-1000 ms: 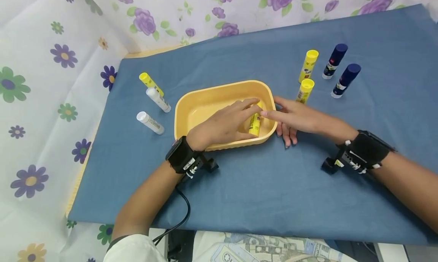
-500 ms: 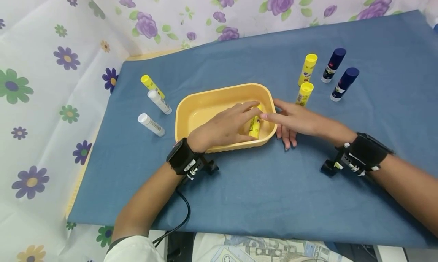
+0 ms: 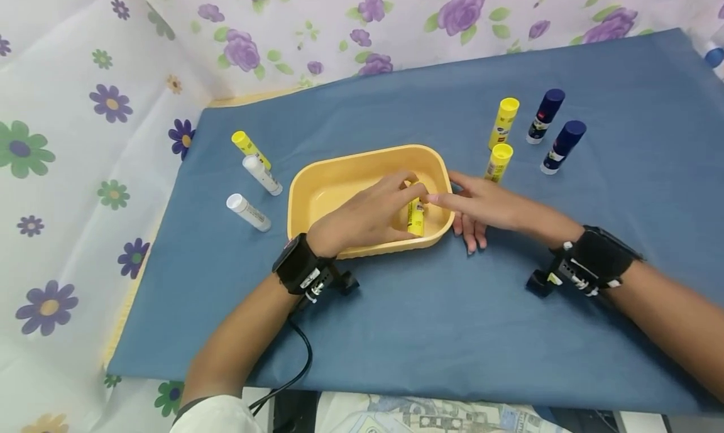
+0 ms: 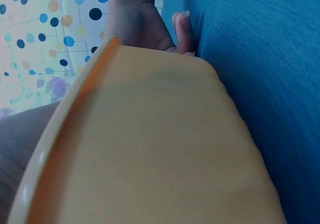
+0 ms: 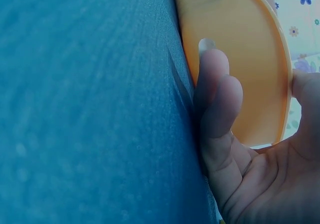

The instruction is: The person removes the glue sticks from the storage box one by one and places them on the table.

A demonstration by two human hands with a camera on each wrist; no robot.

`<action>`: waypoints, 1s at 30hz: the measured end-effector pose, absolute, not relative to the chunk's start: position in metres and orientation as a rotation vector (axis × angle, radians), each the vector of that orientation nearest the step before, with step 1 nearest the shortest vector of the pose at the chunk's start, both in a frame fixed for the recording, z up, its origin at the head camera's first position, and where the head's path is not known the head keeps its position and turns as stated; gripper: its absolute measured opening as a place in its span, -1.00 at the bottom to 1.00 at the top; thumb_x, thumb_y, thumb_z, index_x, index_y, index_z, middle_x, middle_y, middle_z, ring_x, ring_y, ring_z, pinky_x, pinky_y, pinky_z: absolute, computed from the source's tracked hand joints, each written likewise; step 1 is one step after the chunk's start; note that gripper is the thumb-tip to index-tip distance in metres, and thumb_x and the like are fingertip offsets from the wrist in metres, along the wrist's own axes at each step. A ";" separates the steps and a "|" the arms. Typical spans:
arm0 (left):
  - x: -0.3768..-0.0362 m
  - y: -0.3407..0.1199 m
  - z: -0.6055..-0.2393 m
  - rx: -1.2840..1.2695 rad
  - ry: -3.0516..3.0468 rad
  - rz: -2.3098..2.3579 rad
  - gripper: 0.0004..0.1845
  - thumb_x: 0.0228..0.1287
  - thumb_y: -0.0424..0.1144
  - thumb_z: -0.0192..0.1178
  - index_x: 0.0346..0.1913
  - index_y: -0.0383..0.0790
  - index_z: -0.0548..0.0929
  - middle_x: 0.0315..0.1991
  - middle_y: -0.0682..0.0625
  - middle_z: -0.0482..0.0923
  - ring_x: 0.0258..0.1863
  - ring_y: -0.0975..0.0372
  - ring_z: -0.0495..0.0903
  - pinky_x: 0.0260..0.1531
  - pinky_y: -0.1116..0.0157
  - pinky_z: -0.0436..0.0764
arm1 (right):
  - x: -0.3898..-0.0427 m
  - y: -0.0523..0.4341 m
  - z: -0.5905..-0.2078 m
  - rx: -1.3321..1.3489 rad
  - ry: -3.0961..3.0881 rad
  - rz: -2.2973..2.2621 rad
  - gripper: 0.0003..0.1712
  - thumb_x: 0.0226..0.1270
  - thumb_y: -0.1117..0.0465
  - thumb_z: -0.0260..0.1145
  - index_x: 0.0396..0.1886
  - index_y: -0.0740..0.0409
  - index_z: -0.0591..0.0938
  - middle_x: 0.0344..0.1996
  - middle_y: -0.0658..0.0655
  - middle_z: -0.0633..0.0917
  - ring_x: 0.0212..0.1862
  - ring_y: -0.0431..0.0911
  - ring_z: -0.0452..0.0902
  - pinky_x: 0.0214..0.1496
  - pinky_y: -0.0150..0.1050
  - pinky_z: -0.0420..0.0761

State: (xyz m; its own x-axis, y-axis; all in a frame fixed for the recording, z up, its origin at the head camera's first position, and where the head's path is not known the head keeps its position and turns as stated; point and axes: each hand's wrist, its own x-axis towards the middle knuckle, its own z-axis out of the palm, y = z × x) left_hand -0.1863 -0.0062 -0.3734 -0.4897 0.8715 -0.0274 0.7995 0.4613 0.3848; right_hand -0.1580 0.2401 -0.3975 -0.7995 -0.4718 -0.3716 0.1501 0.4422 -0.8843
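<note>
A yellow glue stick [image 3: 416,220] is inside the yellow plastic tub [image 3: 328,197], near its right end. My left hand [image 3: 370,214] reaches over the tub's front wall and grips this stick, fingers at its far end and thumb at its near end; the fingers cover part of it. My right hand [image 3: 489,202] holds the tub's right end, thumb over the rim and other fingers down outside. The right wrist view shows curled fingers [image 5: 220,91] against the tub's outer wall [image 5: 255,59]. In the left wrist view the tub wall [image 4: 160,134] hides most of the left hand.
Left of the tub stand a yellow glue stick [image 3: 251,149] and two white ones [image 3: 263,175]. To the right are two more yellow glue sticks [image 3: 502,124] and two navy ones [image 3: 545,115]. A black cable [image 3: 305,357] hangs from the left wrist over the table's front edge.
The left hand's fingers have curled in closer on the yellow glue stick in the tub. The right hand keeps its hold on the tub. The head view has shifted slightly.
</note>
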 end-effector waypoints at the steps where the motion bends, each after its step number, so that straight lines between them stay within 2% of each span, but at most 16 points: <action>1: -0.187 -0.005 -0.373 1.444 2.494 0.501 -0.47 0.22 -0.06 0.48 0.16 -0.10 0.51 0.18 -0.08 0.35 0.05 0.15 0.37 -0.01 0.28 0.45 | -0.158 0.241 -0.397 -0.264 2.109 -1.375 -0.14 0.56 -0.24 0.07 0.64 -0.19 -0.07 -0.47 0.30 0.68 -0.65 0.20 0.64 -0.62 0.03 0.62; 6: -0.189 -0.008 -0.370 1.370 2.530 0.511 -0.50 0.13 -0.01 0.53 0.01 -0.08 0.52 0.00 -0.05 0.33 -0.15 0.17 0.34 -0.23 0.29 0.44 | -0.159 0.242 -0.395 -0.286 2.082 -1.374 -0.18 0.56 -0.23 0.08 0.60 -0.10 -0.01 -0.46 0.31 0.67 -0.63 0.20 0.65 -0.60 0.01 0.63; 15: -0.190 -0.018 -0.360 1.296 2.505 0.645 -0.44 0.11 0.16 0.47 0.05 -0.01 0.52 -0.01 0.01 0.31 -0.34 0.20 0.42 -0.41 0.27 0.49 | -0.160 0.240 -0.395 -0.281 2.075 -1.377 -0.17 0.55 -0.23 0.09 0.60 -0.08 0.00 -0.47 0.31 0.68 -0.65 0.19 0.64 -0.62 0.01 0.62; 19: -0.195 -0.022 -0.354 1.320 2.492 0.728 -0.32 0.08 0.19 0.48 0.15 -0.06 0.47 0.02 0.01 0.31 -0.24 0.18 0.49 -0.35 0.28 0.52 | -0.161 0.241 -0.395 -0.276 2.062 -1.383 -0.16 0.56 -0.23 0.09 0.61 -0.08 -0.01 -0.48 0.31 0.69 -0.65 0.19 0.64 -0.61 0.03 0.63; 22: -0.197 -0.025 -0.347 1.351 2.466 0.809 -0.26 0.07 0.15 0.49 0.23 -0.09 0.43 0.03 -0.05 0.29 -0.15 0.15 0.47 -0.23 0.26 0.55 | -0.162 0.241 -0.396 -0.274 2.060 -1.386 -0.16 0.56 -0.23 0.09 0.62 -0.09 -0.03 -0.49 0.31 0.69 -0.65 0.19 0.64 -0.61 0.03 0.63; 26: -0.199 -0.030 -0.337 1.337 2.355 0.983 -0.32 0.11 0.06 0.50 0.25 -0.08 0.49 0.00 -0.03 0.30 -0.16 0.11 0.49 -0.10 0.24 0.58 | -0.161 0.243 -0.396 -0.277 2.056 -1.390 -0.15 0.56 -0.23 0.08 0.62 -0.09 -0.05 -0.48 0.31 0.69 -0.65 0.19 0.64 -0.61 0.03 0.62; 30: -0.201 -0.033 -0.330 1.240 2.233 1.183 -0.44 0.25 -0.04 0.41 0.28 -0.05 0.54 0.04 0.01 0.33 -0.10 0.05 0.51 -0.06 0.23 0.59 | -0.160 0.244 -0.397 -0.266 2.042 -1.397 -0.12 0.56 -0.23 0.09 0.64 -0.12 -0.09 -0.48 0.31 0.70 -0.65 0.18 0.64 -0.62 0.02 0.63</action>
State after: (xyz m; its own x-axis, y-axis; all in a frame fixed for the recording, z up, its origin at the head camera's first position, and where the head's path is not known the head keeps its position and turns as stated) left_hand -0.2006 -0.0331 -0.3298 -0.5692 0.8153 0.1058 0.5457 0.2784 0.7904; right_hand -0.1598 0.2438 -0.3973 -0.7739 -0.4982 -0.3909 0.1838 0.4140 -0.8915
